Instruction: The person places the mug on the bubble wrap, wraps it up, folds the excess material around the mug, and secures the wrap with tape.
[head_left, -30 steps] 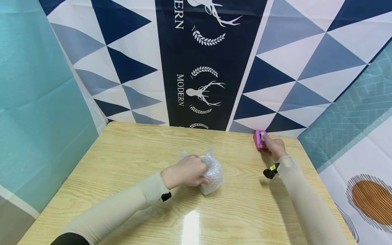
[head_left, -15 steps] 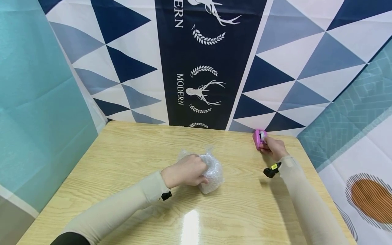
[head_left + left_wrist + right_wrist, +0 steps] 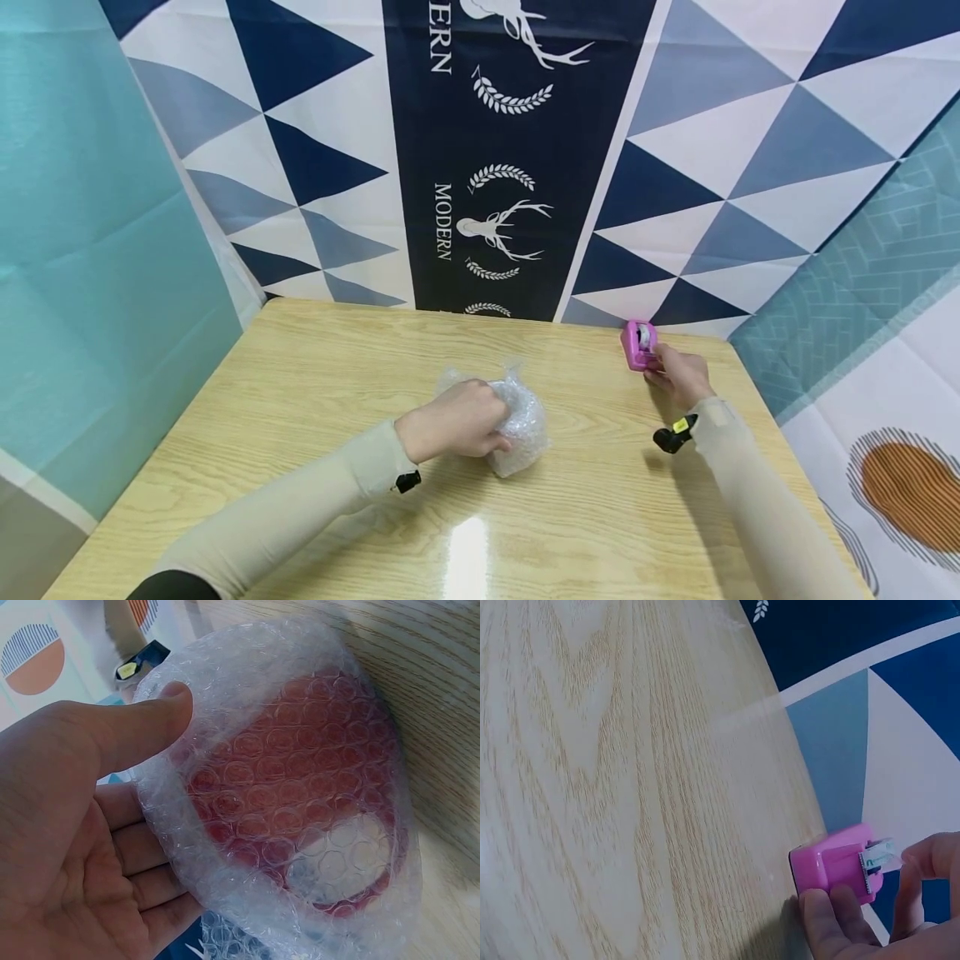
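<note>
My left hand (image 3: 453,419) holds a bubble-wrapped bundle (image 3: 527,423) near the middle of the wooden table. In the left wrist view its thumb lies on the near face of the bubble wrap (image 3: 247,656), with the other fingers behind. A red, rounded thing (image 3: 300,742) with a pale patch shows through the wrap; its kind cannot be made out. At the far right of the table stands a pink tape dispenser (image 3: 637,347). My right hand (image 3: 686,377) pinches the end of the clear tape (image 3: 887,856) past the cutter, while other fingers touch the dispenser's side.
The wooden table (image 3: 337,350) ends at a patterned cloth wall (image 3: 495,167), close behind the dispenser. A teal cloth (image 3: 97,233) hangs at the left, and another patterned cloth (image 3: 900,383) lies along the right edge. Small black cameras sit on both wrists.
My right hand has drawn back a little toward the near right, its fingertips now at the near end of the dispenser. The left hand and the bundle have stayed in place.
</note>
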Action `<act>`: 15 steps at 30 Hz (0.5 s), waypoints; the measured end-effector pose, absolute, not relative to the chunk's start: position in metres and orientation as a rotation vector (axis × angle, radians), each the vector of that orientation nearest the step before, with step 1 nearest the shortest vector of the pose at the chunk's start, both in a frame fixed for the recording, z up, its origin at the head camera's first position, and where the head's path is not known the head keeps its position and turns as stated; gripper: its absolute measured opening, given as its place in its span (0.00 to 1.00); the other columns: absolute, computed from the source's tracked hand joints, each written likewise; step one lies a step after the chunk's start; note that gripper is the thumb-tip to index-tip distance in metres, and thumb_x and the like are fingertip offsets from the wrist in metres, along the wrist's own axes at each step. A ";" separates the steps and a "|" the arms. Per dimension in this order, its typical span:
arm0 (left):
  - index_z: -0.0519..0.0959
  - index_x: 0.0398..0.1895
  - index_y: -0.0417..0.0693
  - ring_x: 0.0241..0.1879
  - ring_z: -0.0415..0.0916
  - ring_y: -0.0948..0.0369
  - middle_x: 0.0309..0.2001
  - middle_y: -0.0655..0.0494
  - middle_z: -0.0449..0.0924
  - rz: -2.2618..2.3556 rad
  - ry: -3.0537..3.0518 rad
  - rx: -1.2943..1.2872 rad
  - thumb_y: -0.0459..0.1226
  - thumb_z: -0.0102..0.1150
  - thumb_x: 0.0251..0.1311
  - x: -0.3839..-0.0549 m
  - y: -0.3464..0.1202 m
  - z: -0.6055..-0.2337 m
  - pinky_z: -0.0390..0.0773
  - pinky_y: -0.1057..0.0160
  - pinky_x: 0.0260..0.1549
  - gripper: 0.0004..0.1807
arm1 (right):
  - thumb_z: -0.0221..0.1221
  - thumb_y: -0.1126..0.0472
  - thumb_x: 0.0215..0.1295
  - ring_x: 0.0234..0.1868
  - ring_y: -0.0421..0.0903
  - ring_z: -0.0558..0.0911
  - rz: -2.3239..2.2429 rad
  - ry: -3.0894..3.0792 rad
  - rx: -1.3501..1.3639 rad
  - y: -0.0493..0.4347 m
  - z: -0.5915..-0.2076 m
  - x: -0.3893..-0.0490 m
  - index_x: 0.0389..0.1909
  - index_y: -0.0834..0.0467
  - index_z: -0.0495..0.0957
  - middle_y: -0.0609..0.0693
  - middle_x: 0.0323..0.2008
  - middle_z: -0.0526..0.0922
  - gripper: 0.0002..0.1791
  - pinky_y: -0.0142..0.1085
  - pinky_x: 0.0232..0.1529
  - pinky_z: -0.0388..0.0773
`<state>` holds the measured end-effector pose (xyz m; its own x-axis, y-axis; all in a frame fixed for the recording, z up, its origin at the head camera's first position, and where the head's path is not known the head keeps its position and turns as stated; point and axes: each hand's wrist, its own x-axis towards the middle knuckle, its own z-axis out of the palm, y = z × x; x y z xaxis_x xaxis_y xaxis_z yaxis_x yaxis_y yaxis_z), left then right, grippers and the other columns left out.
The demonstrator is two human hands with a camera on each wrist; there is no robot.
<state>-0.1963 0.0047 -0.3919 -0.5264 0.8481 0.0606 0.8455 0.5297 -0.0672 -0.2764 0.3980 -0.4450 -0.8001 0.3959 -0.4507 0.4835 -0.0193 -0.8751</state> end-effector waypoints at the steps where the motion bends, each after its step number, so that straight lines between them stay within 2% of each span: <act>1: 0.80 0.26 0.53 0.23 0.69 0.66 0.20 0.66 0.73 0.050 -2.669 -1.483 0.58 0.70 0.59 -0.196 0.005 -0.392 0.82 0.62 0.42 0.20 | 0.51 0.52 0.76 0.46 0.39 0.82 -1.975 2.146 0.966 0.399 -0.445 -0.276 0.76 0.64 0.59 0.53 0.56 0.74 0.33 0.31 0.57 0.81; 7: 0.81 0.26 0.53 0.22 0.68 0.67 0.20 0.65 0.74 0.050 -2.661 -1.482 0.58 0.70 0.59 -0.197 0.005 -0.392 0.82 0.62 0.40 0.20 | 0.50 0.55 0.78 0.41 0.37 0.85 -2.073 2.093 0.907 0.397 -0.442 -0.276 0.76 0.65 0.57 0.53 0.50 0.76 0.32 0.31 0.58 0.81; 12: 0.81 0.26 0.53 0.22 0.68 0.67 0.20 0.65 0.74 0.047 -2.658 -1.485 0.58 0.70 0.59 -0.196 0.004 -0.391 0.82 0.62 0.40 0.20 | 0.48 0.58 0.77 0.39 0.36 0.84 -2.116 2.048 0.869 0.393 -0.440 -0.274 0.64 0.62 0.66 0.48 0.40 0.81 0.20 0.30 0.55 0.82; 15: 0.81 0.27 0.53 0.22 0.69 0.67 0.20 0.65 0.74 0.042 -2.661 -1.488 0.57 0.70 0.59 -0.196 0.003 -0.391 0.82 0.62 0.41 0.20 | 0.48 0.58 0.76 0.39 0.36 0.82 -2.131 2.032 0.878 0.393 -0.442 -0.273 0.58 0.59 0.68 0.45 0.35 0.81 0.15 0.28 0.52 0.83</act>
<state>-0.1958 0.0035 -0.3911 -0.5203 0.8514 0.0671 0.8488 0.5241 -0.0688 -0.2728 0.3927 -0.4421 -0.8344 0.3295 -0.4419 0.4257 -0.1239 -0.8963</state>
